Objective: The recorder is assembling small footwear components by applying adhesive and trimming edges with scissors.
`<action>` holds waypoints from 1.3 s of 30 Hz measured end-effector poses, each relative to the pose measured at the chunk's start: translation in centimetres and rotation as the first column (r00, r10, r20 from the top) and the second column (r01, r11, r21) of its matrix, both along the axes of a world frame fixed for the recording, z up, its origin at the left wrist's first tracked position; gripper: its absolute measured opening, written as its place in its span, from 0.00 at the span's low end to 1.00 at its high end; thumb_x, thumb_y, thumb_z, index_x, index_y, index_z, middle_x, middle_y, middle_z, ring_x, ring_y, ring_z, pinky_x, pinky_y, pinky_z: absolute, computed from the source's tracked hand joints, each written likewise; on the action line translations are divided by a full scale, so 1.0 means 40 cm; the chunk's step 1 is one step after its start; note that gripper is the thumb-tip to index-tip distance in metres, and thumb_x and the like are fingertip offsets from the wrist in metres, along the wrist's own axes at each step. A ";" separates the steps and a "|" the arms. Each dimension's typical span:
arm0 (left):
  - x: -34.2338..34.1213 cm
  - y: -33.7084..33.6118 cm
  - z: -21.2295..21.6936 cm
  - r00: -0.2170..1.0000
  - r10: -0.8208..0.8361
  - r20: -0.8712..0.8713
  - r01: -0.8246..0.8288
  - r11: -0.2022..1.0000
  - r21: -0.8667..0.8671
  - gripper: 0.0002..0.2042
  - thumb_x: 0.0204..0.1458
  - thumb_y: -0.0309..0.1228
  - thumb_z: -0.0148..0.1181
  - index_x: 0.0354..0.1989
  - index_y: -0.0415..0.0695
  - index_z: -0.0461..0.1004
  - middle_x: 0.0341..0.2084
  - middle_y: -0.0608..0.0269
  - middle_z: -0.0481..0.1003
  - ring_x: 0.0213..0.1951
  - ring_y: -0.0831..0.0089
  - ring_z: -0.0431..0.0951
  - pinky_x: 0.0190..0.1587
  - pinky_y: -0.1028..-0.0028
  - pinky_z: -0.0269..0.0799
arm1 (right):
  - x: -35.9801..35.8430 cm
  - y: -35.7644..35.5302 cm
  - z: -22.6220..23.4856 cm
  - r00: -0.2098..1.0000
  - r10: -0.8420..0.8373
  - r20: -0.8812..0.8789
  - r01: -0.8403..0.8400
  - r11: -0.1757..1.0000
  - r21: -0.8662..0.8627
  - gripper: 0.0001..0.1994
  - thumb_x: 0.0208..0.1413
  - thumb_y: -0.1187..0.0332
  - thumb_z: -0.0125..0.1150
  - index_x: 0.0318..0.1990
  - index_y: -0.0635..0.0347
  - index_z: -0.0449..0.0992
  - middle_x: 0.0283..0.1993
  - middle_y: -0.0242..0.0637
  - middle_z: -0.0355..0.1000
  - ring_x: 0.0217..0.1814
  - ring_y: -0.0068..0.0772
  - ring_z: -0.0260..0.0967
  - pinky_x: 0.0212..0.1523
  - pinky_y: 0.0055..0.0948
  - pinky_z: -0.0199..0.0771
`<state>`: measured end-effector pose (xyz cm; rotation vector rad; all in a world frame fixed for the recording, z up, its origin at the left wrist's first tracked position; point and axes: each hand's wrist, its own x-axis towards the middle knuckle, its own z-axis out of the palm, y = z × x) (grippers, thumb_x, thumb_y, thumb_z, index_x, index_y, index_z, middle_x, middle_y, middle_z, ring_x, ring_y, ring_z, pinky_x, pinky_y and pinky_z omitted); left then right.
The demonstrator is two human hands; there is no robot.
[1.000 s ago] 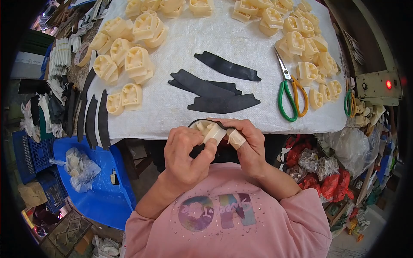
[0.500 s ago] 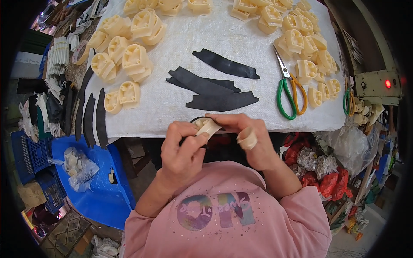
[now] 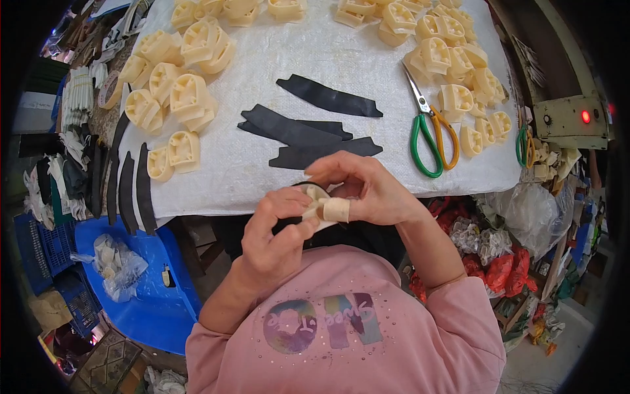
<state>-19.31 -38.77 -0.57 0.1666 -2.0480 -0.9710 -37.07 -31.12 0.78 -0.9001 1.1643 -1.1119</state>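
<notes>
At the table's front edge my left hand (image 3: 272,226) is closed on a cream moulded plastic piece (image 3: 316,194) that looks like a shoe heel. A dark strip edge (image 3: 304,184) curves along its far side. My right hand (image 3: 371,190) bends over that piece from the right, fingertips at the strip. A cream band (image 3: 336,210) encircles one of its fingers. Just beyond my hands lie several flat black strips (image 3: 326,153) with notched ends. Much of the held piece is hidden by my fingers.
White woven sheeting (image 3: 256,65) covers the table. Cream pieces cluster at left (image 3: 192,98) and right (image 3: 456,98). Scissors (image 3: 426,125) with green and orange handles lie right. More black strips (image 3: 144,187) hang over the left edge. A blue chair (image 3: 141,312) stands below left.
My right hand has moved left and over the held piece, bringing its finger band against it. My left hand stays on the piece. The whole view has shifted slightly.
</notes>
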 end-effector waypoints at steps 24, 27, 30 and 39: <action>-0.022 0.017 0.012 0.999 0.014 0.044 -0.039 0.771 0.636 0.06 0.47 0.24 0.63 0.31 0.37 0.72 0.33 0.60 0.69 0.31 0.81 0.69 0.29 0.84 0.67 | 0.049 -0.003 -0.015 0.743 -0.426 -0.516 0.096 0.831 -0.548 0.10 0.40 0.78 0.53 0.33 0.57 0.69 0.37 0.36 0.61 0.44 0.39 0.55 0.47 0.35 0.52; -0.025 0.020 0.016 0.996 0.018 0.088 -0.070 0.767 0.638 0.06 0.49 0.25 0.62 0.32 0.37 0.72 0.33 0.59 0.70 0.36 0.76 0.73 0.30 0.82 0.68 | 0.051 0.001 -0.012 0.650 -0.521 -0.553 0.099 0.780 -0.618 0.05 0.45 0.72 0.56 0.31 0.57 0.68 0.37 0.34 0.62 0.44 0.36 0.55 0.46 0.32 0.54; -0.032 0.012 0.010 0.999 0.015 0.046 -0.039 0.811 0.583 0.05 0.49 0.26 0.61 0.31 0.38 0.73 0.38 0.54 0.69 0.46 0.66 0.72 0.36 0.78 0.73 | 0.025 0.013 -0.011 0.930 -0.284 -0.233 0.127 0.844 -0.521 0.15 0.51 0.59 0.60 0.41 0.59 0.72 0.38 0.33 0.64 0.46 0.31 0.58 0.47 0.30 0.58; -0.018 -0.014 0.006 1.000 0.010 -0.018 -0.006 0.970 0.241 0.09 0.39 0.17 0.66 0.29 0.43 0.76 0.52 0.44 0.62 0.55 0.50 0.65 0.52 0.62 0.69 | -0.009 0.023 0.019 0.944 -0.135 0.300 0.115 0.990 0.085 0.31 0.42 0.73 0.69 0.56 0.64 0.64 0.50 0.40 0.69 0.51 0.29 0.67 0.53 0.29 0.67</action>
